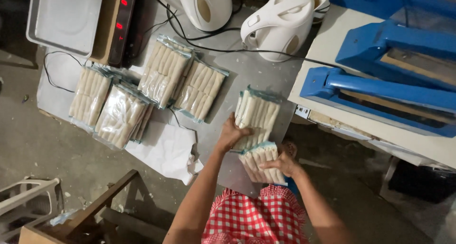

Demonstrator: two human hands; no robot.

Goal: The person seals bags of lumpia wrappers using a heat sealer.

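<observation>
Head view, frame centre: left hand [231, 135] closed in a firm grip on a clear plastic pack of pale rolls [256, 113]; right hand [283, 164] clasps another pack [259, 159] below. Best keep edges aligned over the grey metal counter [247, 73].

Two bare arms entering from the bottom of the frame, either side of centre, rising toward the middle. Left arm running up from lower centre-left, forearm long and nearly straight, slanting rightward, wrist bent slightly inward. Left hand [231, 134] just right of centre frame, fingers curled and closed in a grip, knuckles turned toward the camera, thumb hidden. Right arm coming up from the lower right, forearm angled leftward, elbow out of view low in the frame. Right hand [283, 164] a little below and right of the left one, back of hand up, fingers bent and pinched shut, pointing left. Hands near each other, not touching.
</observation>
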